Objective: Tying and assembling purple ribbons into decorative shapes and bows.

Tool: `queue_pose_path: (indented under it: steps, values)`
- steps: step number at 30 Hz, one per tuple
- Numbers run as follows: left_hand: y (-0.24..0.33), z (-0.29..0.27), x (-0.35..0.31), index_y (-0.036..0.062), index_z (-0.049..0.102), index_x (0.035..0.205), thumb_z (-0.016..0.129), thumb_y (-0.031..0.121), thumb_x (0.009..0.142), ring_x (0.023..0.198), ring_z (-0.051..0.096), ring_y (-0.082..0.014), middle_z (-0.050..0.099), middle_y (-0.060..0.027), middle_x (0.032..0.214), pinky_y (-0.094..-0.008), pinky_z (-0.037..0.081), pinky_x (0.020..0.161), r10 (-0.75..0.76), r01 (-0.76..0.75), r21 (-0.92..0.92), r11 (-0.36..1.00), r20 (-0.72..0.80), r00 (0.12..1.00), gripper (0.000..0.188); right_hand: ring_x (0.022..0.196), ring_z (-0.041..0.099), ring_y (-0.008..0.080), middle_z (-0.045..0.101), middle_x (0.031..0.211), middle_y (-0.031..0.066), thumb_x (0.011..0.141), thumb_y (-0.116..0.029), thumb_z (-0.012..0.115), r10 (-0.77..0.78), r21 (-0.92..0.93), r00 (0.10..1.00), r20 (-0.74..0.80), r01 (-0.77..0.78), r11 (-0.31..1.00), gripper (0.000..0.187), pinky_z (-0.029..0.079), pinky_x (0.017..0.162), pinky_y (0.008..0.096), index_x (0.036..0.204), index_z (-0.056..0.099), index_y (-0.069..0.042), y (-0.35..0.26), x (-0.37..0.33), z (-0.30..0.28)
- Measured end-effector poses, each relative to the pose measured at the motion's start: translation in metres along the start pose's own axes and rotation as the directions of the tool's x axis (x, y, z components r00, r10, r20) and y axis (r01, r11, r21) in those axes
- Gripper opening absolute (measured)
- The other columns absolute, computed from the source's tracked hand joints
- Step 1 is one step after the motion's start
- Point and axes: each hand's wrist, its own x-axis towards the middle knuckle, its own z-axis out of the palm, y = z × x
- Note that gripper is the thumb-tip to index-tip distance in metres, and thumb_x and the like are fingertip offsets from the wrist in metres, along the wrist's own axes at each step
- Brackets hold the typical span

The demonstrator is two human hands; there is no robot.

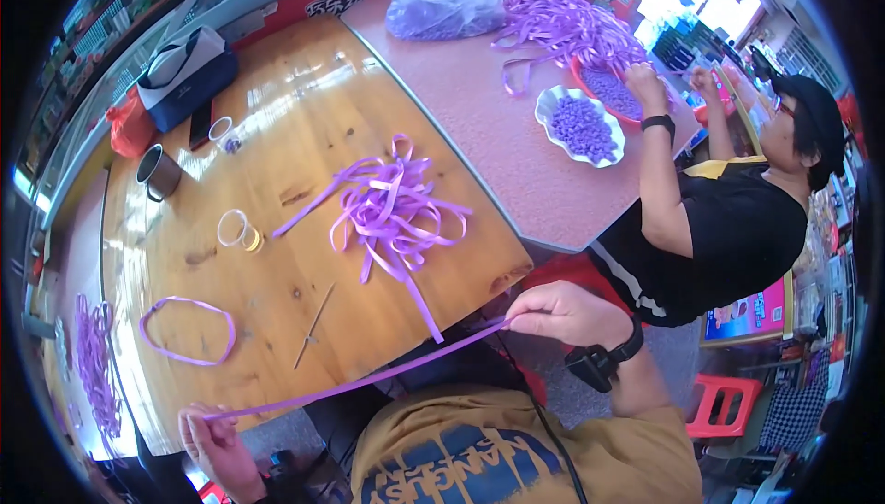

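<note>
A long purple ribbon point(369, 380) stretches between my two hands, just off the table's near edge. Its left end is pinched in the fingers of my left hand point(218, 449). The other end sits between the thumb and fingers of my right hand point(570, 314), which is higher and to the right. On the wooden table point(267, 283) lie a closed loop of purple ribbon point(189, 300) and a thin stick-like tool point(314, 324). A tangled pile of purple ribbons point(396, 205) is spread beyond the stretched one.
A metal mug point(159, 173), a clear plastic cup point(234, 228) and a blue-white bag point(191, 80) stand at the left. More ribbons point(94, 366) hang there. A co-worker point(728, 228) sits right, near a white bowl point(544, 117) of purple beads and a ribbon heap point(572, 29).
</note>
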Motion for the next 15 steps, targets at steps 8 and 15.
queue_pose_path:
  steps: [8, 15]
  values:
    - [0.005, -0.015, 0.009, 0.0079, 0.040, 0.075, 0.043, 0.020, 0.096, 0.053, 0.024, -0.0066, 0.023, 0.0033, 0.061, -0.0233, 0.029, 0.057, 0.096, -0.106, 0.052, 0.993, 0.176, 0.980, 0.024, 0.067, 0.048, 0.0021, 0.056, 0.074, -0.0034, 0.086, -0.016, 0.060, 0.192, 0.325, 0.976, -0.105, -0.149, 0.934, 0.015, 0.039, 0.060, 0.0177, 0.090, 0.061, -0.001, 0.003, -0.023, -0.015]
    - [0.005, -0.036, 0.010, 0.0071, 0.044, 0.079, 0.044, 0.019, 0.096, 0.054, 0.026, -0.0062, 0.028, 0.0030, 0.064, -0.0219, 0.028, 0.055, -0.019, 0.024, -0.179, 0.984, 0.030, 0.999, 0.020, 0.066, 0.049, 0.0010, 0.054, 0.077, -0.0038, 0.074, 0.000, 0.067, 0.177, 0.545, 0.936, -0.303, 0.018, 0.838, 0.023, 0.039, 0.058, 0.0155, 0.094, 0.059, -0.002, -0.034, -0.025, -0.003]
